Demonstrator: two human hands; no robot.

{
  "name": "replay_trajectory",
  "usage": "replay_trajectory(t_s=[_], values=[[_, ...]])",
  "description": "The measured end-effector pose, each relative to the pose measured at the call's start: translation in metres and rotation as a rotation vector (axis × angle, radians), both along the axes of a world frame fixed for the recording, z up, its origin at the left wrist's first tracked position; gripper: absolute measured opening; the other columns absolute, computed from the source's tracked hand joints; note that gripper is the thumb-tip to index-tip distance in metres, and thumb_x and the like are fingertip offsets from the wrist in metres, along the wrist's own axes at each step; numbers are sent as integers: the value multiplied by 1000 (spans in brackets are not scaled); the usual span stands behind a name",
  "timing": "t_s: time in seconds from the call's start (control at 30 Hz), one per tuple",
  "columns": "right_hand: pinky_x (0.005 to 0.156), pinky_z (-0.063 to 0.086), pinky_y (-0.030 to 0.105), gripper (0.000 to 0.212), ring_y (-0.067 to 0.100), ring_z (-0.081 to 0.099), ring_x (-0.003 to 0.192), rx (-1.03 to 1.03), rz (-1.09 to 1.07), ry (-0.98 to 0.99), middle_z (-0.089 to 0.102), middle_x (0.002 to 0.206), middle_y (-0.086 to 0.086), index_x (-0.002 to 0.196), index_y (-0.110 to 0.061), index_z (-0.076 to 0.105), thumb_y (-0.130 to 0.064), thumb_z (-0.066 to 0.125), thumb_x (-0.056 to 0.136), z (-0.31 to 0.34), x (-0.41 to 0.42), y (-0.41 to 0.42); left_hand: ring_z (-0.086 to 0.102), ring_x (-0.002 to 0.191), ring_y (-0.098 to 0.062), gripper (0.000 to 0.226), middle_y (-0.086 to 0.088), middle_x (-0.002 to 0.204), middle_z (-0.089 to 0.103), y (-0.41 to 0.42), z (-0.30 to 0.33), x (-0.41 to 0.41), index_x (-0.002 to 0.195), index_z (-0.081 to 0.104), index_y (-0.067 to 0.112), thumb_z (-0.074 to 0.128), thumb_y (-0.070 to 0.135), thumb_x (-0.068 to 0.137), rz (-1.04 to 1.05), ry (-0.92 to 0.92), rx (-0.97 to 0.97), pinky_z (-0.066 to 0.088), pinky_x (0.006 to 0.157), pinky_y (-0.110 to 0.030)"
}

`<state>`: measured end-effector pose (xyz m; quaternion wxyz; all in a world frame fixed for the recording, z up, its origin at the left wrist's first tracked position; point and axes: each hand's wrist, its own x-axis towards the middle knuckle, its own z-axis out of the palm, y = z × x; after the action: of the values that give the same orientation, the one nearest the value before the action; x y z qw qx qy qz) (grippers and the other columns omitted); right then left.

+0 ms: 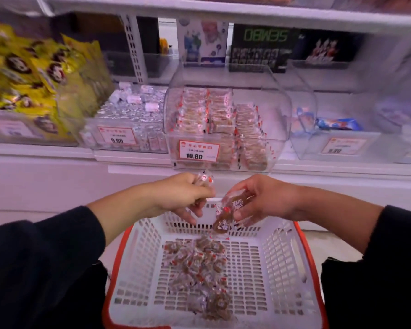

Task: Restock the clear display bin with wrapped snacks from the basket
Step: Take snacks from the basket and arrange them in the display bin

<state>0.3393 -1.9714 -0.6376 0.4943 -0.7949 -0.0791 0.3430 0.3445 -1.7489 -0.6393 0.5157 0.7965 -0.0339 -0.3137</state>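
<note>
The left hand [185,195] is curled around a wrapped snack [205,180], whose clear wrapper with red marks sticks out above the knuckles. The right hand [266,198] pinches another wrapped snack [230,216] between thumb and fingers; this brown bar in a clear wrapper hangs tilted, its lower end pointing down toward the basket. The two hands are close together, just apart, both held above the far edge of the basket and below the shelf front. Both arms wear dark sleeves [45,257].

Beneath the hands sits a white basket [280,264] with slotted walls and an orange rim. A loose pile of snacks [199,269] of the same kind lies along the middle of its floor, running from the far side toward the near side.

Straight ahead, on the shelf [33,150], stands the clear display bin [228,129] with a rounded open top. Rows of the same wrapped bars are stacked inside it, and a price tag [198,150] reading 10.80 is fixed on its front. To its left is a bin of small silver-wrapped pieces [131,112] with a tag reading 9.80, and further left yellow packets [33,72]. To its right is another clear bin [330,129] holding a few blue and white packets.
</note>
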Motion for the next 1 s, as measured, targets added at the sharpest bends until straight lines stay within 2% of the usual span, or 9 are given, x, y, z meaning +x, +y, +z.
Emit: replay_trajectory(t_s=[0.13,0.27,0.4,0.47,0.57,0.67,0.73,0.87,1.0], values=[[74,62,39,35,18,70,84,183,-166,44,73,93,8,104,-15,74,11,71,81,5,10,8,59,67,-8,31,3,76,67,-5,-5,-8,99,70,15,81,37,79,38,-30,-36,45,46,-21],[77,60,37,28,18,71,86,101,-158,-7,76,98,9,103,-14,74,6,72,82,9,16,6,56,59,-10,24,1,68,68,-1,-9,0,88,70,8,84,24,78,67,-72,58,36,41,-18],[95,52,44,31,32,69,104,60,-191,-39,75,101,15,107,-5,73,6,76,77,11,22,1,51,52,-11,19,6,54,59,2,-12,5,76,64,15,81,22,82,117,9,75,42,44,-20],[83,55,37,29,29,71,97,92,-134,1,75,100,16,103,-7,73,4,77,76,18,24,-1,54,51,-9,15,3,60,62,2,-10,6,81,65,16,79,21,84,132,108,-25,47,47,-22],[66,54,28,29,22,71,82,52,-42,-44,76,92,14,99,-8,71,8,77,75,27,23,-6,54,56,-11,28,-2,67,63,7,-9,6,83,64,15,80,37,80,55,102,19,47,51,-23],[78,53,38,32,24,72,84,10,-23,-94,76,92,13,102,-5,69,8,78,74,27,19,-8,51,61,-14,42,3,64,52,9,-8,5,83,58,17,76,54,76,57,71,90,46,58,-27],[80,57,37,33,27,73,89,69,-48,-68,76,96,16,104,-2,69,7,78,74,25,16,-5,53,58,-12,47,4,63,51,7,-4,3,90,61,15,68,60,78,108,184,-52,49,55,-25],[72,60,28,37,18,72,88,324,-168,77,75,99,13,105,-5,71,1,79,69,22,14,3,73,82,-24,51,-10,90,68,4,7,1,105,71,10,61,56,86,112,436,-388,60,62,-32],[72,59,25,41,16,71,86,386,-182,80,75,96,8,103,-9,75,-4,82,63,21,9,6,66,115,-34,47,-21,126,66,7,12,-2,126,64,9,63,38,88,-9,533,-502,59,89,-41]])
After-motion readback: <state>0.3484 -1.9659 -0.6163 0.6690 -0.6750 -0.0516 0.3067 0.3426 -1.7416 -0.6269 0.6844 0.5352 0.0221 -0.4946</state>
